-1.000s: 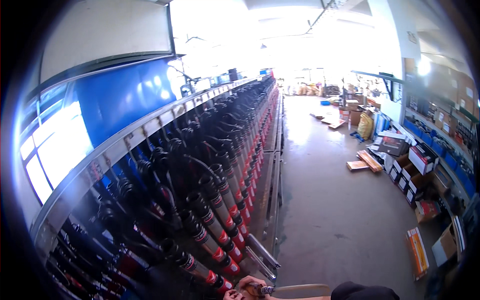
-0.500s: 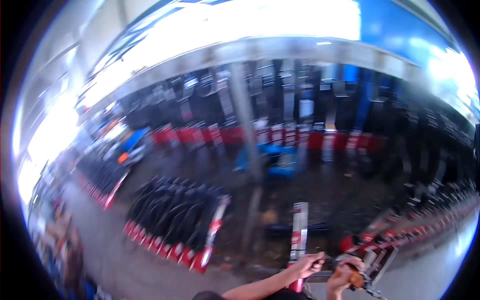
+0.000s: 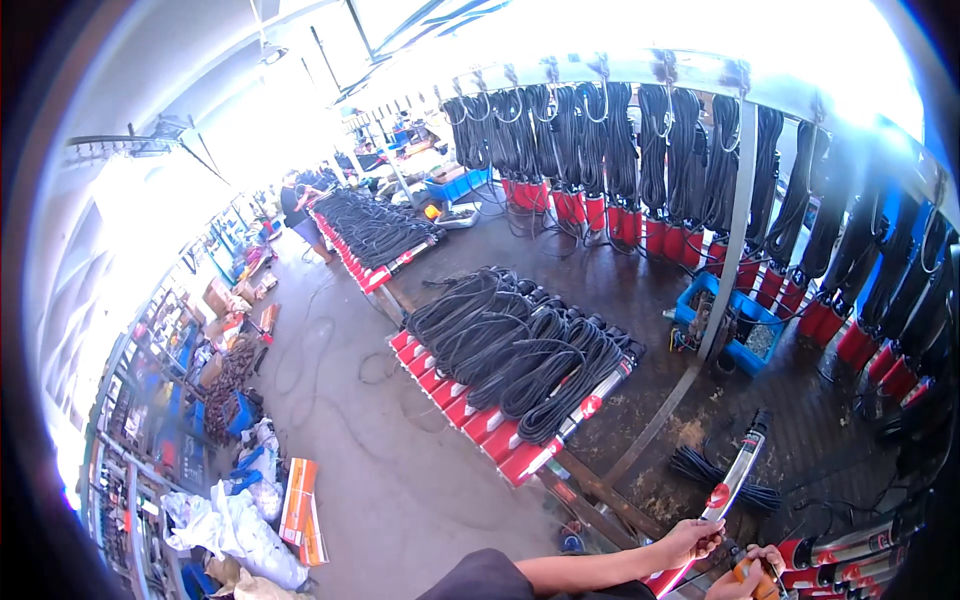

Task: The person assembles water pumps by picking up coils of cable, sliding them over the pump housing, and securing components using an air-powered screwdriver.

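My left hand (image 3: 692, 542) is closed in a pinch over the lower part of a long silver-and-red cylindrical pump (image 3: 738, 472). What its fingertips hold, if anything, is too small to make out. Close by on the right, my right hand (image 3: 738, 584) grips an orange tool (image 3: 764, 584), partly cut off by the lower edge; its exact kind cannot be told. The pump lies slanting on the dark bench, its black end pointing away from me. Beside it rests a coil of black cable (image 3: 722, 478).
Several red-ended pumps with cable coils (image 3: 520, 350) lie in a row left of the bench's middle. More cable bundles (image 3: 665, 150) hang from a rail. Blue trays (image 3: 752, 352) stand near a metal post (image 3: 738, 230). A person (image 3: 298, 205) stands far left; orange boxes (image 3: 300, 510) lie on the floor.
My view has swung left and sharpened from a blur, so more floor and the far person show. Both hands now appear farther right and lower, still near the pump, with the orange tool in my right hand.
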A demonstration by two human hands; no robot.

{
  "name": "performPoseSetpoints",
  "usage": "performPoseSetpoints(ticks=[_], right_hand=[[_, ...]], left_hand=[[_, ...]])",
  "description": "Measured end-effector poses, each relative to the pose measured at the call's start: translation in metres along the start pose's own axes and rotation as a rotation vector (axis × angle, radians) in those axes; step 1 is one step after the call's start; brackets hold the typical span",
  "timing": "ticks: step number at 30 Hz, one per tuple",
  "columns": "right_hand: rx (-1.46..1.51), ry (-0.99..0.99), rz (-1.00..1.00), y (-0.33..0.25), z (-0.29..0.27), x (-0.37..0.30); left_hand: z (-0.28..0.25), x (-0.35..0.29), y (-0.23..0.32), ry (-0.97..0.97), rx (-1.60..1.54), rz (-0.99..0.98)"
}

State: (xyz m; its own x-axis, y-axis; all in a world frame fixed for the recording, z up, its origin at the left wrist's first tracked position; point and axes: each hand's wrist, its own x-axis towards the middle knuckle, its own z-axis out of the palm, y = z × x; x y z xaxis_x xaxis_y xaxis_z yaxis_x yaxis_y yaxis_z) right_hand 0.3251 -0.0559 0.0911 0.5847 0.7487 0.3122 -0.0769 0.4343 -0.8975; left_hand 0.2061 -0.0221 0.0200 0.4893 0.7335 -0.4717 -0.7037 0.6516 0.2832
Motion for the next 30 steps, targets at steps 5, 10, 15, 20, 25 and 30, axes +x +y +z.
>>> performPoseSetpoints(ticks=[5, 10, 15, 20, 25, 30], right_hand=[[0.030, 0.036, -0.026, 0.004, -0.004, -0.002], [0.152, -0.160, -0.062, 0.008, -0.009, -0.015], [0.123, -0.152, 0.005, 0.004, -0.015, -0.038], [-0.045, -0.270, 0.041, 0.019, -0.031, -0.041], [-0.040, -0.184, 0.062, 0.058, -0.032, -0.027], [-0.016, -0.135, 0.147, 0.075, -0.027, -0.012]], left_hand=[[0.001, 0.002, 0.014, -0.027, -0.191, -0.171], [-0.025, -0.004, 0.008, -0.006, -0.068, -0.205], [-0.007, -0.020, 0.006, 0.268, 0.042, -0.234], [-0.035, 0.004, -0.010, 0.369, 0.083, -0.291], [-0.020, 0.029, -0.008, 0.445, 0.058, -0.310], [-0.040, 0.047, 0.002, 0.413, -0.017, -0.388]])
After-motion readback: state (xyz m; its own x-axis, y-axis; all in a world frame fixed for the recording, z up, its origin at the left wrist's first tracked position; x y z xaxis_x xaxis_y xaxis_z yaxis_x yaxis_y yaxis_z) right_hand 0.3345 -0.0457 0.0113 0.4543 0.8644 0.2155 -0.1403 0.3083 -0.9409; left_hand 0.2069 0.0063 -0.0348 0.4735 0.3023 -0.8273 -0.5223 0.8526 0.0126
